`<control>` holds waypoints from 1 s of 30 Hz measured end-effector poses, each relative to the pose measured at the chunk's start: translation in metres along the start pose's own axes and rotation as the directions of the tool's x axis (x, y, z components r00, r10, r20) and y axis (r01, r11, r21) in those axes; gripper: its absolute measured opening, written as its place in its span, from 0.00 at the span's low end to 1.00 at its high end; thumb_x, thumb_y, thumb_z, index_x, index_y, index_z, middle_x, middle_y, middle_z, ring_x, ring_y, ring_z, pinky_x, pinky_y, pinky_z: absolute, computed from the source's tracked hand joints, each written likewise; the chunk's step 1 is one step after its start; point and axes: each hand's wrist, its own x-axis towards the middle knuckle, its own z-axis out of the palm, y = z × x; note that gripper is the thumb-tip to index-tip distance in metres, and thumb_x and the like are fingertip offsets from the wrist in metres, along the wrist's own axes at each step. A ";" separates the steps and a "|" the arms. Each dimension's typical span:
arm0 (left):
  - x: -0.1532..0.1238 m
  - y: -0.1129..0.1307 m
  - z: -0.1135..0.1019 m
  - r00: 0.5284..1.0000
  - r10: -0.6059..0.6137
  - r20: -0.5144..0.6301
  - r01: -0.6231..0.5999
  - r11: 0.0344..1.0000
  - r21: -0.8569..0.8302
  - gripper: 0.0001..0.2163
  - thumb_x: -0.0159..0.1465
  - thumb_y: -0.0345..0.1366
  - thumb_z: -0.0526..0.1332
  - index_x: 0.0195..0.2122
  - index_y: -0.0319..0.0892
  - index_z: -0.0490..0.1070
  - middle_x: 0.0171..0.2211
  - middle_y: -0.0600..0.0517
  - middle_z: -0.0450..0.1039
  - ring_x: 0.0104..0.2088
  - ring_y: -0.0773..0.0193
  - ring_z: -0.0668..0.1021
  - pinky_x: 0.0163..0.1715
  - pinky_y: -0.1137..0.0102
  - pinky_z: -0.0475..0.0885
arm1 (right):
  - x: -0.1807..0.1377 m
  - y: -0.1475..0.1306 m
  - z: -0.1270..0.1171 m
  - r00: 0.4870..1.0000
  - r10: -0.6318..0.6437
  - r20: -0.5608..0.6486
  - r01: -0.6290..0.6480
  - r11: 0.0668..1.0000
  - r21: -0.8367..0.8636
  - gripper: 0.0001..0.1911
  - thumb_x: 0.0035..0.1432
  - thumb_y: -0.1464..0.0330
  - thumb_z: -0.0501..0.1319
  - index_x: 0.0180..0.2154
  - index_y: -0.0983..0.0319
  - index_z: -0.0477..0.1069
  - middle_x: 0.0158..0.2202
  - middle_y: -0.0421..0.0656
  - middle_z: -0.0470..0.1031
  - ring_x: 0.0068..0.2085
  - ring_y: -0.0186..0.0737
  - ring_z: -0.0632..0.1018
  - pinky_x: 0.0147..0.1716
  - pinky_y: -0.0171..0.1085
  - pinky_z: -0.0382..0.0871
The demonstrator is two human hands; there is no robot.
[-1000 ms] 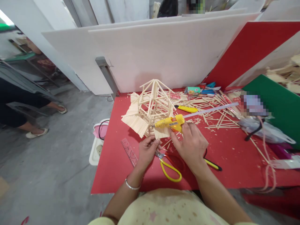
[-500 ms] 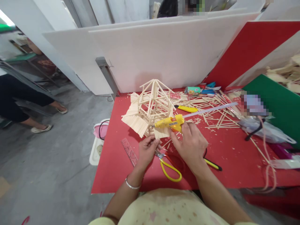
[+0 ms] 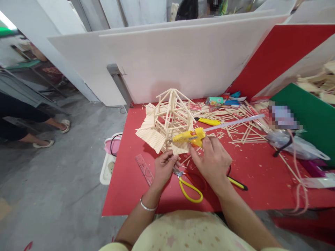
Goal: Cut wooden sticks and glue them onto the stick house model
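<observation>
My right hand point(image 3: 213, 160) is wrapped round the grip of a yellow glue gun point(image 3: 190, 136), with a long pale glue stick point(image 3: 235, 122) jutting from its back. Its nozzle points left, at the front of a pavilion-like model point(image 3: 171, 111) made of thin wooden sticks. Slatted stick panels point(image 3: 150, 137) fan out from the model's base on the left and front. Close below the front panel point(image 3: 181, 148), my left hand point(image 3: 164, 169) has its fingers pinched together; what lies between them is too small to make out. Yellow-handled scissors point(image 3: 191, 191) lie beside that hand.
On the red tabletop point(image 3: 125, 195) are a clear ruler point(image 3: 143, 169), a yellow cutter point(image 3: 209, 121), another cutter point(image 3: 238, 183) and many loose sticks point(image 3: 243, 134). White boards point(image 3: 183, 59) stand behind. A person's legs point(image 3: 23, 111) are at the left on the floor.
Both my hands, the glue gun and the model stay almost still. At the left, the other person's legs and feet have shifted slightly left.
</observation>
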 end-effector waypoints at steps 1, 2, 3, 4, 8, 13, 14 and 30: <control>0.000 0.000 0.000 1.000 -0.003 0.000 0.003 1.000 0.002 0.16 0.58 0.47 0.70 0.35 0.37 0.76 0.25 0.50 0.78 0.20 0.67 0.78 0.20 0.73 0.75 | 0.000 0.000 0.000 1.000 0.000 -0.001 0.000 1.000 -0.002 0.20 0.66 0.56 0.59 0.51 0.65 0.70 0.42 0.50 0.76 0.40 0.45 0.75 0.35 0.39 0.62; 0.000 0.000 0.000 1.000 -0.005 -0.001 0.005 1.000 0.003 0.16 0.58 0.47 0.70 0.35 0.37 0.76 0.25 0.50 0.78 0.20 0.67 0.78 0.20 0.73 0.75 | 0.000 0.000 0.000 1.000 -0.001 0.001 0.001 1.000 -0.007 0.20 0.66 0.56 0.59 0.51 0.65 0.70 0.42 0.50 0.76 0.39 0.45 0.75 0.35 0.39 0.62; 0.000 -0.001 0.000 1.000 -0.005 0.000 0.005 1.000 0.004 0.16 0.58 0.47 0.70 0.35 0.37 0.77 0.25 0.50 0.78 0.21 0.67 0.78 0.20 0.73 0.75 | 0.000 0.000 0.000 1.000 -0.001 0.001 0.001 1.000 -0.012 0.20 0.66 0.56 0.59 0.51 0.65 0.70 0.42 0.50 0.76 0.39 0.45 0.75 0.35 0.39 0.62; 0.000 -0.001 -0.001 1.000 -0.004 -0.001 0.004 1.000 0.003 0.16 0.58 0.48 0.70 0.35 0.37 0.77 0.26 0.50 0.78 0.21 0.67 0.78 0.20 0.73 0.75 | 0.000 0.000 0.000 1.000 -0.002 0.002 0.002 1.000 -0.018 0.21 0.66 0.56 0.59 0.51 0.65 0.70 0.42 0.50 0.76 0.39 0.45 0.75 0.35 0.39 0.62; 0.000 -0.003 -0.001 1.000 -0.001 0.003 0.001 1.000 0.000 0.16 0.59 0.48 0.70 0.35 0.38 0.77 0.26 0.50 0.78 0.21 0.67 0.78 0.21 0.73 0.75 | 0.000 0.000 -0.001 1.000 -0.007 -0.002 0.007 1.000 -0.022 0.21 0.66 0.56 0.59 0.51 0.65 0.70 0.42 0.50 0.76 0.39 0.45 0.75 0.35 0.39 0.62; 0.000 -0.002 -0.001 1.000 0.004 0.003 -0.004 1.000 0.008 0.16 0.59 0.47 0.70 0.35 0.37 0.76 0.26 0.49 0.78 0.21 0.67 0.78 0.21 0.73 0.75 | 0.000 0.000 -0.003 1.000 -0.010 0.005 0.010 0.999 -0.031 0.21 0.66 0.56 0.59 0.51 0.65 0.70 0.42 0.50 0.76 0.39 0.44 0.74 0.35 0.39 0.62; 0.000 -0.002 -0.001 1.000 0.008 0.001 -0.008 1.000 0.008 0.16 0.59 0.47 0.70 0.35 0.37 0.76 0.27 0.49 0.79 0.21 0.67 0.78 0.21 0.73 0.75 | 0.000 0.000 -0.003 1.000 -0.011 0.007 0.011 0.999 -0.033 0.21 0.66 0.55 0.59 0.51 0.66 0.70 0.42 0.49 0.76 0.39 0.44 0.74 0.35 0.39 0.62; 0.003 -0.004 -0.004 1.000 -0.024 0.004 0.024 0.999 0.026 0.16 0.58 0.47 0.70 0.32 0.37 0.77 0.21 0.51 0.77 0.18 0.67 0.76 0.19 0.73 0.74 | 0.000 0.001 -0.003 1.000 -0.011 0.010 0.011 1.000 -0.009 0.20 0.66 0.56 0.58 0.51 0.64 0.69 0.41 0.49 0.76 0.39 0.45 0.74 0.35 0.40 0.62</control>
